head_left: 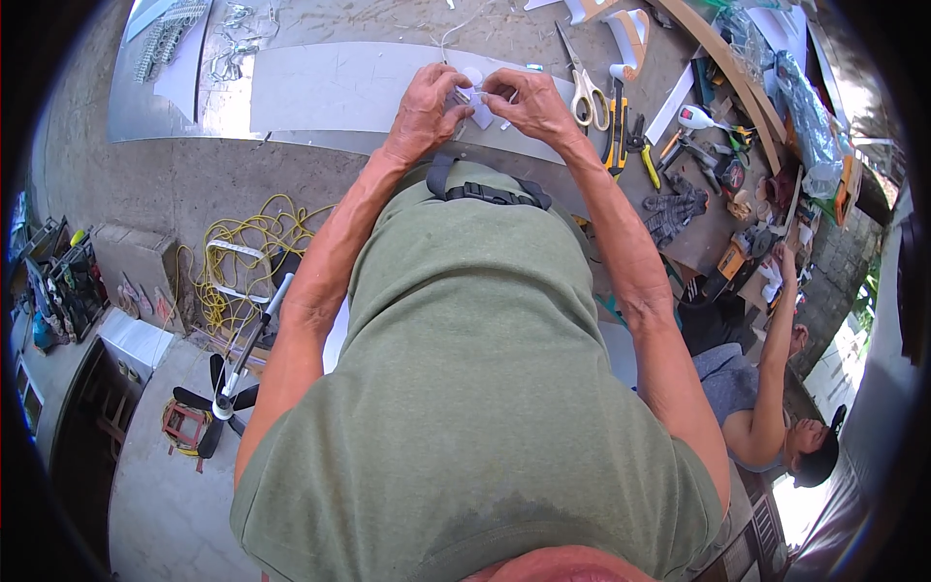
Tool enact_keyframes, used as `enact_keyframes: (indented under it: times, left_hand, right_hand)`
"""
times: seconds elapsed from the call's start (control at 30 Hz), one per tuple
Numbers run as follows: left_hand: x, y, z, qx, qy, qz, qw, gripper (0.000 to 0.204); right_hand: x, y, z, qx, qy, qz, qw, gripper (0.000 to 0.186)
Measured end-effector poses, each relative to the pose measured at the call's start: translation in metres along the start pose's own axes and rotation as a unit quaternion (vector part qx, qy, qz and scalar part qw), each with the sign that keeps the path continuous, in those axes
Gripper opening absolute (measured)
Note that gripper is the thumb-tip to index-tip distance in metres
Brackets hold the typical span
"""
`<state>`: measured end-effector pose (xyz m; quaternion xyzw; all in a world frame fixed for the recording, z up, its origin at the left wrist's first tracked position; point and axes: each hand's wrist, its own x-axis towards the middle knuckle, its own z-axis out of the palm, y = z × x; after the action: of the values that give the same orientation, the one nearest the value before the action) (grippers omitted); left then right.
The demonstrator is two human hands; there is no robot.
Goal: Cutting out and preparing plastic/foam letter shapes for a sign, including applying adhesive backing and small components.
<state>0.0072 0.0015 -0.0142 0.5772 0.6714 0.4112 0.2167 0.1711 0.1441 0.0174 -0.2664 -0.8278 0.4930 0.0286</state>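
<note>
My left hand (430, 102) and my right hand (531, 104) meet over the table's near edge, fingertips pinched close together. A thin white string (448, 37) runs from the far side down to my left hand, and a fine pale line spans the gap between both hands' fingertips. Fingers partly hide what they pinch. Small pale pieces lie just under the fingertips, too small to name. Beneath my left hand stretches a long grey-white sheet (320, 92). Right of my right hand lie scissors (585, 92) with cream handles and a yellow-and-black utility knife (617, 126).
Pliers (643, 150), grey gloves (676, 209), a curved wooden strip (732, 73) and crumpled clear plastic (815, 126) crowd the right side. Bent wire pieces (233, 44) lie far left. Another person (752, 398) reaches in at right. Yellow rope (247, 242) and a fan (223, 407) are left.
</note>
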Motion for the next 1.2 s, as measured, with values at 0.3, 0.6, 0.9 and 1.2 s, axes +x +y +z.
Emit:
enact_keyframes:
  times: [0.3,0.6,0.9,1.2]
  left_hand:
    - [-0.007,0.019,-0.004,0.099,0.009,0.01,0.995,0.066]
    - [-0.001,0.028,0.016,0.219,-0.005,-0.008,0.976,0.081]
    - [0.015,0.031,0.031,0.247,0.007,-0.047,0.968,0.062]
    - [0.006,0.009,0.003,0.009,-0.04,0.026,0.999,0.063]
  right_hand:
    - [-0.006,0.017,0.001,0.049,0.019,-0.002,0.999,0.018]
    - [0.002,0.011,0.001,0.037,0.015,-0.008,0.999,0.019]
    - [-0.001,0.014,0.002,0.064,0.019,0.024,0.997,0.024]
    - [-0.003,0.013,-0.004,0.035,-0.014,0.059,0.998,0.024]
